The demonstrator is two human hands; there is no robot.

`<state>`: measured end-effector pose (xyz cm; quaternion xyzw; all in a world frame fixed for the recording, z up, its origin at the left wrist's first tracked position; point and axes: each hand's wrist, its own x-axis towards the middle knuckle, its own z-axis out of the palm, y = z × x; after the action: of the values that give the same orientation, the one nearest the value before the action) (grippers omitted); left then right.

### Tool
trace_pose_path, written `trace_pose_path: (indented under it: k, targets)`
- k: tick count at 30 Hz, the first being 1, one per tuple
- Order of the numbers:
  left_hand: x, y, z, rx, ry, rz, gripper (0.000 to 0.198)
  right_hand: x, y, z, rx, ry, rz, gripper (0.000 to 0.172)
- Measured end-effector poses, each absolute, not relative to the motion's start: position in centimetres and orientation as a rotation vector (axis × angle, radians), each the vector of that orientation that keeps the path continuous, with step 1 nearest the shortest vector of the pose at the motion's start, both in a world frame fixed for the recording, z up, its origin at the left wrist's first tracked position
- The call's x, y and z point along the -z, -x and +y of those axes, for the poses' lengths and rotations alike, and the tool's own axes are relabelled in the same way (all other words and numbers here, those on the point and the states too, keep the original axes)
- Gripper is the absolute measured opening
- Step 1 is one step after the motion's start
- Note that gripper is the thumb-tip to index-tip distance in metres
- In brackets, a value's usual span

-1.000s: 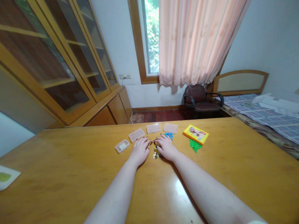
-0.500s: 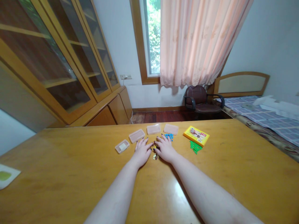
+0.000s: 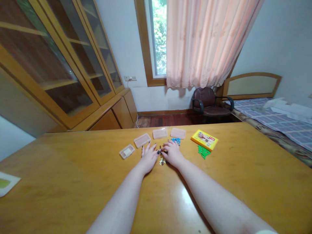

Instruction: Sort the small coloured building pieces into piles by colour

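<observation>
My left hand [image 3: 148,158] rests on the table with its fingers spread, the thumb and index finger reaching the left edge of a pile of small brown and cream building bricks [image 3: 162,161]. Over the right side of that pile is my right hand [image 3: 174,154], fingers curled in and fingertips together close to my left thumb. What those fingertips hold, if anything, is too small to make out. Part of the pile is hidden under my right hand. Just beyond it lie small blue bricks [image 3: 175,141].
Clear plastic boxes stand in an arc: one with a pale piece inside [image 3: 127,151], then another box [image 3: 142,140], a third [image 3: 160,133], and a lid-like tray [image 3: 177,133]. At right, green bricks [image 3: 203,151] lie before a yellow box [image 3: 204,140]. A white-edged sheet [image 3: 8,183] is far left.
My right hand's fingers have drawn in from a flatter spread, uncovering more of the brown and cream bricks. My left hand has stayed nearly in place. The view has shifted slightly.
</observation>
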<state>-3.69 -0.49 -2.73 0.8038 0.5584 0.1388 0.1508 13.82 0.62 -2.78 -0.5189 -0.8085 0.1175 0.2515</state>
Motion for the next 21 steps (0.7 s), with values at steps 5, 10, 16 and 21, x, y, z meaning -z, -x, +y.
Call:
trace_pose_path:
  k: [5,10,16,21]
  targets:
    - [3.1,3.9,-0.4,-0.375,-2.354,1.613,0.039,2.7,-14.0,0.6,-0.313,1.375,-2.199,0.013]
    - [2.6,3.8,-0.7,-0.354,-2.38,1.632,0.038,3.0,-14.2,0.9,-0.299,1.371,-2.174,0.018]
    - [1.5,3.8,-1.1,-0.375,-2.409,1.618,0.037,3.0,-14.3,0.8,-0.28,1.385,-2.174,0.017]
    - [1.9,3.5,-0.8,-0.429,-2.492,1.624,0.03,2.7,-14.1,0.6,-0.24,1.335,-2.154,0.012]
